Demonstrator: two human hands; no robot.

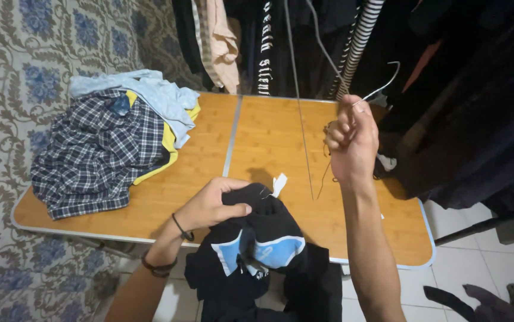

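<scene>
A folding table (203, 179) with a warm wood-grain top and a pale metal rim stands on a white tiled floor (477, 262); a metal seam (231, 143) runs across the top from the far edge toward the near one, dividing it into two panels; on the left panel lies a heap of clothes, a dark blue-and-white plaid shirt (93, 155) spread widest, a light blue garment (149, 92) bunched over its far end, and a yellow garment (170, 146) showing as a strip along the right side of the heap; the plaid shirt hangs slightly past the table's left edge; a dark cloth (483, 298) lies crumpled on the tiles at the lower right.
</scene>
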